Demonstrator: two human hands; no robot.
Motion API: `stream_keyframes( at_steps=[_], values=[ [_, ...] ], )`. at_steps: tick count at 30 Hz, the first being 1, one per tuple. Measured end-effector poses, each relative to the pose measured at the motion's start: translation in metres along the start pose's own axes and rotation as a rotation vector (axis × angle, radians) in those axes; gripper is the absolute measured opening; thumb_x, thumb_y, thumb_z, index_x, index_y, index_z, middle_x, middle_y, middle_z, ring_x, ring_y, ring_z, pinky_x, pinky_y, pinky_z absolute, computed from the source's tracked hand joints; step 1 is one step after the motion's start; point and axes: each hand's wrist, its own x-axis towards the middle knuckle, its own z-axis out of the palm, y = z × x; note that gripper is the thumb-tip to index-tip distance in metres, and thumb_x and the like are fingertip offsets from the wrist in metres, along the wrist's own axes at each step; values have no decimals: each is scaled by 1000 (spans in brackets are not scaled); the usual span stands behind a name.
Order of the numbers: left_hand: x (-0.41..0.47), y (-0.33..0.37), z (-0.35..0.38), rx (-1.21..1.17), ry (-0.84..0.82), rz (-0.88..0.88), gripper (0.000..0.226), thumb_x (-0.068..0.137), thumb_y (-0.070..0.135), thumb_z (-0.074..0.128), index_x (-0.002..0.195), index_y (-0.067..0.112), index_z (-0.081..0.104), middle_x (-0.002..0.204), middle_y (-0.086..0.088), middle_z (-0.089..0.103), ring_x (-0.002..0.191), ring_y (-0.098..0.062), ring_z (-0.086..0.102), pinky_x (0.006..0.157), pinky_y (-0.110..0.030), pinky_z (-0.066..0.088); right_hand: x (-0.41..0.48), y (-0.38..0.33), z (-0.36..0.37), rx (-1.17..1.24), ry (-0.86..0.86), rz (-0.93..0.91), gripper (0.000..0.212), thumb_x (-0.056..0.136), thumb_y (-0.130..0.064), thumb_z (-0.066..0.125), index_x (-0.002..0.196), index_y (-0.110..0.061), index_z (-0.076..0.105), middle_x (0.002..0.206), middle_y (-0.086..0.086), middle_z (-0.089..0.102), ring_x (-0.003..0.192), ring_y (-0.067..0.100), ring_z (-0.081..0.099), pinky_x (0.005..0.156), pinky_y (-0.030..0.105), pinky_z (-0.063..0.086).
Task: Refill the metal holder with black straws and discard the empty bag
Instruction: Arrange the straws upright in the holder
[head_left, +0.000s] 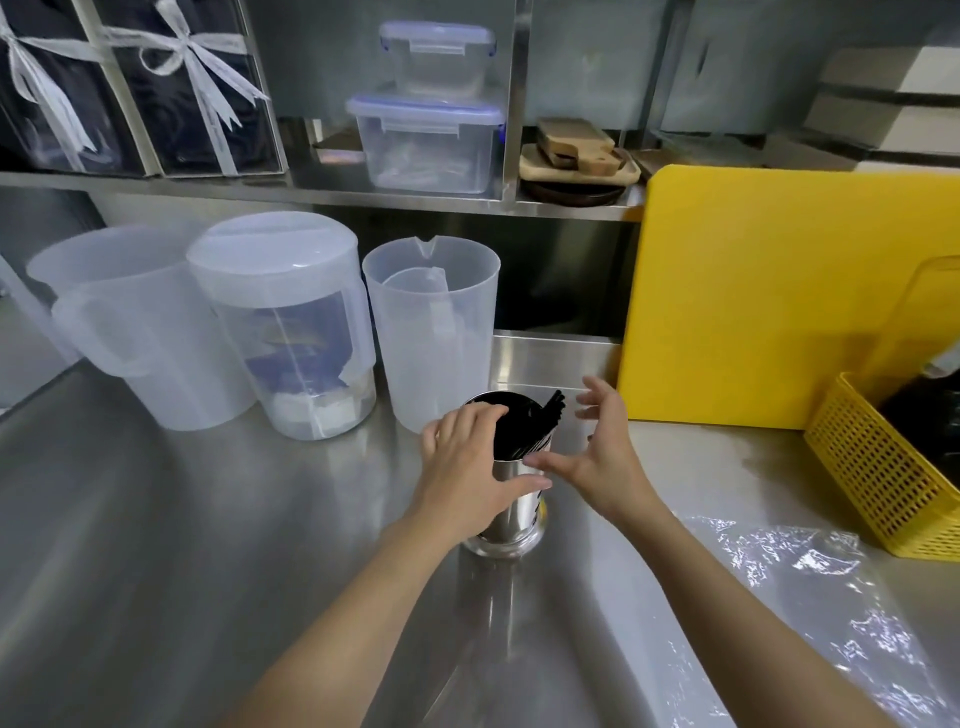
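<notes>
A shiny metal holder (511, 519) stands upright on the steel counter, filled with black straws (522, 428); a few lean out to the right at the rim. My left hand (467, 467) wraps around the holder's left side, fingers over the rim and thumb across its front. My right hand (602, 452) hovers just right of the holder, fingers spread, holding nothing. The empty clear plastic bag (810, 597) lies flat and crinkled on the counter at the lower right.
Three translucent plastic pitchers (431, 332) stand behind and left of the holder. A yellow cutting board (769, 296) leans at the right, with a yellow perforated basket (883, 467) beside it. A shelf above holds clear lidded boxes (426, 140) and wooden boards.
</notes>
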Motion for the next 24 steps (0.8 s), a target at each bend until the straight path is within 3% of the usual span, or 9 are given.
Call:
stream_keyframes(
  at_steps=[2, 5, 10, 12, 15, 19, 22, 24],
  values=[
    [4, -2, 3, 19, 21, 44, 78, 69, 66, 57, 131, 23, 39, 136, 9, 42, 129, -10, 32, 105, -27, 12, 1, 9, -1, -11, -90, 14, 100, 62, -38, 81, 142, -24, 23, 141, -8, 36, 130, 12, 34, 111, 38, 28],
    [10, -7, 9, 101, 25, 115, 77, 72, 71, 34, 131, 22, 39, 137, 8, 45, 130, -12, 35, 105, -29, 7, 1, 12, -5, -13, -209, -22, 71, 78, -47, 64, 139, -33, 30, 142, -18, 37, 137, 9, 29, 116, 46, 21],
    [20, -10, 12, 154, -58, 154, 74, 82, 61, 10, 135, 16, 34, 133, 2, 51, 131, -13, 36, 105, -29, -2, 7, 2, 1, -144, -299, -176, 41, 94, -39, 40, 131, -48, 27, 132, -31, 37, 130, 2, 33, 115, 42, 17],
    [24, -8, 10, 99, -76, 124, 68, 85, 56, 11, 134, 15, 34, 132, 2, 51, 130, -12, 36, 105, -29, -4, 9, 0, 4, -124, -288, -183, 35, 95, -39, 37, 129, -49, 33, 122, -25, 52, 115, 1, 45, 113, 43, 21],
    [30, -6, 5, 11, -122, 72, 54, 93, 50, 20, 132, 14, 35, 125, -1, 57, 124, -13, 43, 107, -28, -4, 15, 0, 11, -101, -251, -177, 31, 96, -42, 35, 126, -40, 42, 103, -16, 64, 102, 16, 57, 105, 53, 33],
    [38, -7, -3, -262, -215, -98, 37, 97, 41, 28, 119, 14, 41, 105, -1, 60, 113, -14, 41, 108, -30, 12, 25, -6, 16, -112, -238, -164, 20, 96, -42, 34, 113, -44, 46, 88, -33, 61, 96, 14, 59, 100, 57, 36],
    [48, -16, -3, -451, -260, -232, 28, 94, 46, 34, 101, 20, 44, 98, -3, 55, 117, -21, 36, 93, -33, 36, 35, -9, 21, -68, -243, -114, 18, 88, -56, 32, 97, -52, 47, 91, -20, 63, 104, 25, 55, 101, 56, 37],
    [55, -23, -3, -486, -265, -266, 28, 92, 48, 38, 99, 21, 46, 103, -7, 59, 114, -25, 43, 84, -32, 39, 44, -10, 24, -54, -257, -74, 17, 88, -53, 34, 92, -46, 49, 92, -13, 64, 104, 24, 56, 102, 55, 36]
  ],
)
